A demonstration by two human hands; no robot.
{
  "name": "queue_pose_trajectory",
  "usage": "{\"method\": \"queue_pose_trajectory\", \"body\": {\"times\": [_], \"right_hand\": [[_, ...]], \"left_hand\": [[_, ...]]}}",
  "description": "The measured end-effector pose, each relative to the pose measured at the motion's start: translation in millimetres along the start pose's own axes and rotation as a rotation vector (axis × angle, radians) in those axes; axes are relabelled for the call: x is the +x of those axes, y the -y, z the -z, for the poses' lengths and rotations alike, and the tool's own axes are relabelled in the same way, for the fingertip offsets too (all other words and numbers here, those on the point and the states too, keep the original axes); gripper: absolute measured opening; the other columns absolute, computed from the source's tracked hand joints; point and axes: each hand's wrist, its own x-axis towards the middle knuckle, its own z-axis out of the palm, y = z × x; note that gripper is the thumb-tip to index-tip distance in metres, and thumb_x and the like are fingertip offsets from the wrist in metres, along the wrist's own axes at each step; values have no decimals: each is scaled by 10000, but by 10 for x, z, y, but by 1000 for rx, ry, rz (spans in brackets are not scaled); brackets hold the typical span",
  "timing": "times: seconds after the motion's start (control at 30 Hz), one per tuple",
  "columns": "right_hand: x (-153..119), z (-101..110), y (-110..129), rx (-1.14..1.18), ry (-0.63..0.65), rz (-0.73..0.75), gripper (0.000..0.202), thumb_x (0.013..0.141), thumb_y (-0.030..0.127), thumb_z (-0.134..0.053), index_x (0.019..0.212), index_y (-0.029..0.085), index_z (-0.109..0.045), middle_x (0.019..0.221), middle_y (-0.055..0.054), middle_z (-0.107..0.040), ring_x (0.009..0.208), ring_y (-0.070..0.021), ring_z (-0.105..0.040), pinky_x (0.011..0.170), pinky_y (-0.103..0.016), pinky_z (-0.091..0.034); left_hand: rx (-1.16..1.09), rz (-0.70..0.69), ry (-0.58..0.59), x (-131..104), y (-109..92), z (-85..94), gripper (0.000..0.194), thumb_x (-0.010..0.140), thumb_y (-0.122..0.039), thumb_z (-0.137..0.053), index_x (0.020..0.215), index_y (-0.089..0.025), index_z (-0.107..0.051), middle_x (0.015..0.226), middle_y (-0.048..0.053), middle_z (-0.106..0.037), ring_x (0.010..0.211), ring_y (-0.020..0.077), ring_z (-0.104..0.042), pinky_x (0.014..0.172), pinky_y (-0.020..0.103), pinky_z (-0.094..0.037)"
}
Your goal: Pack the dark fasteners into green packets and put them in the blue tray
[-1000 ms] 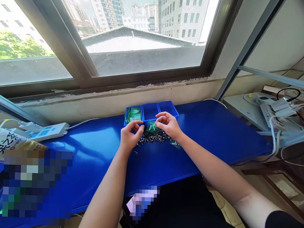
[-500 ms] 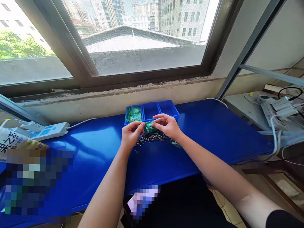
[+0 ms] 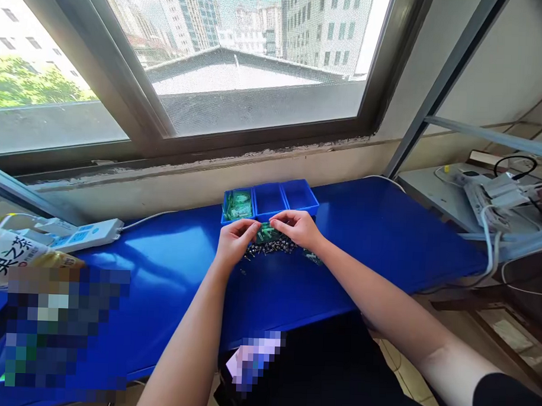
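Note:
Between my two hands is a small green plastic bag (image 3: 265,233) with a printed light mark. My left hand (image 3: 235,240) pinches its left edge between thumb and fingers. At the bag's right side, my right hand (image 3: 299,227) also grips it with thumb and forefinger. Just below the bag, a pile of small dark and silvery metal parts (image 3: 272,246) lies on the blue table; their exact kind is too small to tell. Behind my hands stands a blue bin with three compartments (image 3: 301,196). Its left compartment holds several green bags (image 3: 238,205).
Another green bag (image 3: 313,258) lies partly under my right wrist. At the left of the blue table (image 3: 161,294) are a white power strip (image 3: 87,234) and a printed food bag (image 3: 15,256). A metal shelf post (image 3: 444,84) rises at the right.
The right fingers have come down and closed nearer to the bag's top edge. The bag is now held a little more upright between both hands.

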Motion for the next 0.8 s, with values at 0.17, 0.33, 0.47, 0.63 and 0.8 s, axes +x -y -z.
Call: {"method": "queue_pose_trajectory", "body": {"times": [0.17,0.33,0.47,0.63,0.8], "right_hand": [[-14,-5,50,11,34,-33,358,745,448,-817,977,179,-774,849,-45,-747,680,-141,-615,609,-265,-473],[-20,-6,68,9,92,-90,343,690,456,-851,824,158,-747,741,-31,-712,594,-125,-563,547,-263,-439],[-15,12,58,-7,99,-74,345,692,444,-853,844,155,-740,767,-39,-714,621,-131,-575,555,-261,-448],[-11,25,-1,-40,228,-4,468,716,334,-838,1133,183,-690,941,-41,-725,787,-155,-640,657,-262,-492],[-28,26,3,-93,263,-2,400,771,257,-768,1153,186,-673,941,-29,-708,764,-140,-613,681,-266,-488]], "left_hand": [[-44,-4,-9,-4,-14,-22,271,833,-428,-749,861,-158,-754,564,1,-647,509,115,-566,539,242,-468],[-30,5,23,2,10,-10,319,817,-466,-761,858,-151,-744,574,13,-662,518,123,-592,540,243,-481],[-11,-11,36,0,19,-8,307,834,-457,-745,866,-152,-743,586,15,-667,533,122,-599,555,239,-486],[5,-15,19,-3,7,-12,282,838,-437,-741,854,-155,-748,578,5,-651,530,117,-581,550,237,-466],[6,-14,23,0,13,-18,272,833,-430,-748,836,-158,-746,588,8,-656,535,119,-579,553,242,-468]]}}
